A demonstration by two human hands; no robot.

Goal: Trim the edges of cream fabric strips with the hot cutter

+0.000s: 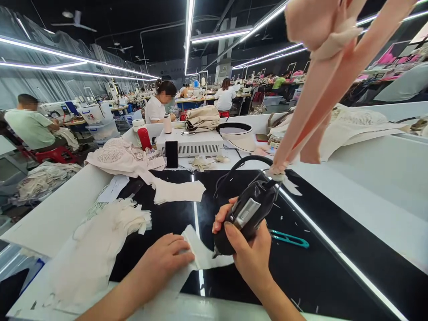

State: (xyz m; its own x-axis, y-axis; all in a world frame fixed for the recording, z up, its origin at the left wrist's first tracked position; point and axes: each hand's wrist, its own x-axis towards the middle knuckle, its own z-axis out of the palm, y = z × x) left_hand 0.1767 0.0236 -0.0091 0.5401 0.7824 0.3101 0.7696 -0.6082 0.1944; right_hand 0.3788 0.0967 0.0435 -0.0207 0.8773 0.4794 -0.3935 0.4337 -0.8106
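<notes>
- From the head camera, the left hand lies flat on a small white cloth, with its fingers stretched out close together.
- The right hand is curled tight around a black tool with a silver plate on its side.
- The tool tilts, with its tip down at the white cloth; I can't tell if they touch.
- The white cloth is on the black part of the tabletop, in front of the person.
- Pink straps hang down from above to the top end of the tool, and a black cord bends up beside it.
- A blue-green tool lies just to the right of the right hand.
- A big pile of pale cloth is near the left hand.
- Farther back, a phone stands by a white box, near a red bottle.
- Past the tabletop, a person in a white shirt looks down.
</notes>
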